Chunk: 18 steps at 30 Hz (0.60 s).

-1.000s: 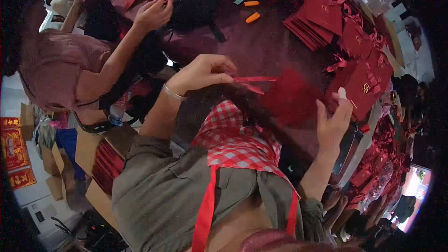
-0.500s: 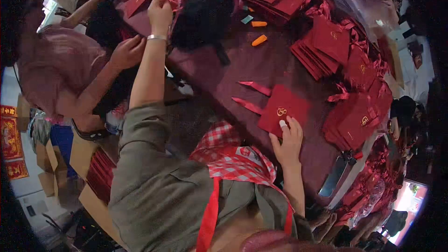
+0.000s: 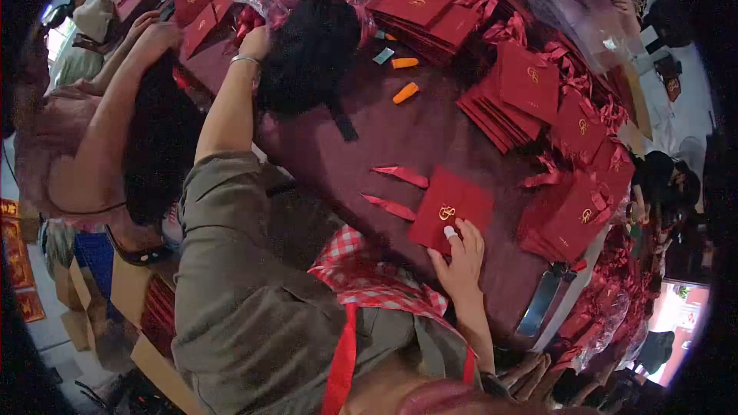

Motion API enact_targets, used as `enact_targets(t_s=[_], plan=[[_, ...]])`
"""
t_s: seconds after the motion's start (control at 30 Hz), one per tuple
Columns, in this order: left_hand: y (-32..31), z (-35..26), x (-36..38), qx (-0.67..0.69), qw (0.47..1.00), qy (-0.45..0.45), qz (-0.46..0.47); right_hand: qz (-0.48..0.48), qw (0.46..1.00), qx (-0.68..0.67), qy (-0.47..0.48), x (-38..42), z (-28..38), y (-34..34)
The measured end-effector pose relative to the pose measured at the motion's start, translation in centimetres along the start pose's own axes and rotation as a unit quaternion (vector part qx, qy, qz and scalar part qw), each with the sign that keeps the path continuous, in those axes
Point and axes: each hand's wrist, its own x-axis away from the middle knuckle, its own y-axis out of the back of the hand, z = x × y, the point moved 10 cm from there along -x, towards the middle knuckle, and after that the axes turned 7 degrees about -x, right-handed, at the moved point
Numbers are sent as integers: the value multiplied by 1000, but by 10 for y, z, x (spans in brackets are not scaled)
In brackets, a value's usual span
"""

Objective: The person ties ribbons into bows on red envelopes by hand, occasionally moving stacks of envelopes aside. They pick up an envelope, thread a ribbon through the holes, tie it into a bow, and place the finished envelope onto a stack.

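Note:
At the upper left, my left hand (image 3: 255, 43) is closed on a bunch of red ribbons (image 3: 245, 21), beside clear plastic wrap and a black cloth bundle (image 3: 311, 50); its fingertips are partly hidden. My right hand (image 3: 463, 255) lies with its fingers apart on the lower edge of a red paper bag (image 3: 461, 198) with a gold emblem. One finger wears a white cover. Two red ribbon ends (image 3: 401, 176) stretch left from the bag across the dark red tablecloth (image 3: 323, 155).
Stacks of red bags (image 3: 507, 107) line the table's right side. Two orange objects (image 3: 405, 93) and a phone (image 3: 540, 303) lie on the cloth. A co-worker's arm (image 3: 115, 100) is at the left, and open cardboard boxes (image 3: 131, 288) stand below.
My left hand has moved down and left, onto the red ribbons. The view has shifted; my right hand remains on the bag. The co-worker's arm now reaches further up and left.

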Motion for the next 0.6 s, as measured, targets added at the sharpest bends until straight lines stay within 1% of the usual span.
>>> enact_targets(t_s=[0.03,0.1,0.13,0.2,0.27,0.33,0.37,0.43,0.5,0.6], plan=[[0,-3,3,-5,1000,-22,12,-1,1000,2,5,1,1,1],[37,-26,20,63,982,-156,-87,-1,1000,3,4,0,3,2],[60,-32,35,107,988,-99,-54,-1,1000,3,4,-2,4,4],[59,7,-4,305,947,-88,-53,-6,1000,3,11,-1,4,3],[106,9,12,344,931,-57,-112,-11,1000,0,15,0,3,3],[142,-14,33,371,920,-53,-119,-29,999,-8,31,1,6,6],[161,-25,43,384,914,-51,-122,-24,999,-10,25,0,5,4],[202,-62,82,434,886,-50,-154,-23,999,-6,23,0,5,4],[234,-97,102,456,870,-85,-169,-32,999,-19,25,2,1,5],[271,-163,141,471,850,-165,-169,-36,998,-28,32,4,-1,3]])
